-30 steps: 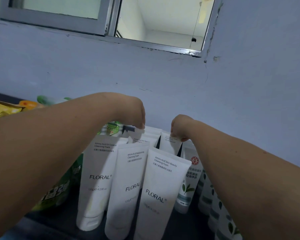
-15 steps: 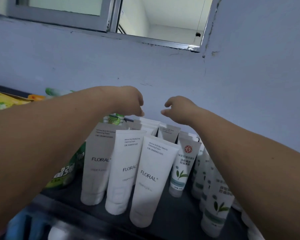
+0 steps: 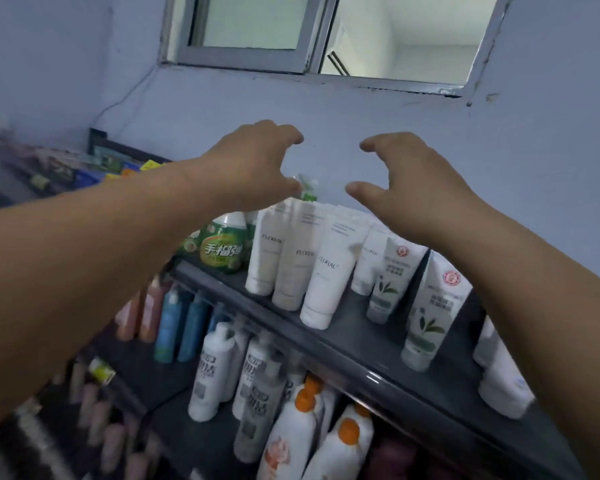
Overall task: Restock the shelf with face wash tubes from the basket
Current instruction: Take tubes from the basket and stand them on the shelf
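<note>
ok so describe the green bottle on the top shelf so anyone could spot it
Under the window, find the top shelf. Just left of its white FLORAL tubes stands the green bottle: squat and rounded, white cap, big yellow characters, unlike the tall plain tubes beside it.

You can read "FLORAL" in thin grey letters on three white tubes (image 3: 326, 271) on the top shelf (image 3: 326, 346). The green bottle (image 3: 222, 252) just left of them says "手榴弹" in big pale letters. The leaf tubes (image 3: 392, 275) on the right have a round red stamp, but their words are too blurry to read.
</note>
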### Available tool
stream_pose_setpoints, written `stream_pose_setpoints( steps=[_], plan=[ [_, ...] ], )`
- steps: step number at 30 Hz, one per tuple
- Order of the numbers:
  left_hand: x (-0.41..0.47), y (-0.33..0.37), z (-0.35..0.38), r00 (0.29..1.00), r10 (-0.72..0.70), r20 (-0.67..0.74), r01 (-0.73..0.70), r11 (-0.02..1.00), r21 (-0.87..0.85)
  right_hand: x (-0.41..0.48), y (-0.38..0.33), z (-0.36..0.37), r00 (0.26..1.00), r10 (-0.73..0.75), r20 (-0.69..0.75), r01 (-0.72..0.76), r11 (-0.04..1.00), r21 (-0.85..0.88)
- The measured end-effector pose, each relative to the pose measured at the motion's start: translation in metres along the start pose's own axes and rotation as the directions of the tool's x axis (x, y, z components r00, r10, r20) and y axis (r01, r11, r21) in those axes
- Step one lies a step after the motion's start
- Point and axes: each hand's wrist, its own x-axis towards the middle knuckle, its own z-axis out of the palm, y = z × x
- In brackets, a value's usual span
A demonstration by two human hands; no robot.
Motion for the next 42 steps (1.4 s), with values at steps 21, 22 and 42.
stream_pose_setpoints(
  steps=[21,22,42],
  plan=[
    [-0.258,-0.110,0.020,0.866,-0.391,0.312,0.292,0.902,0.319,-0.148,-0.165,0.173,0.846,-0.291,0.446,0.185,0.946,0.265],
    [-0.271,-0.120,0.025,0.845,-0.413,0.340,0.308,0.895,0.321,-0.155,-0.174,0.188,0.831,-0.298,0.470,0.182,0.943,0.277],
    [-0.499,-0.299,0.216,0.402,-0.611,0.682,0.498,0.771,0.397,-0.335,-0.296,0.502,0.336,-0.265,0.904,-0.065,0.951,0.303]
  ],
)
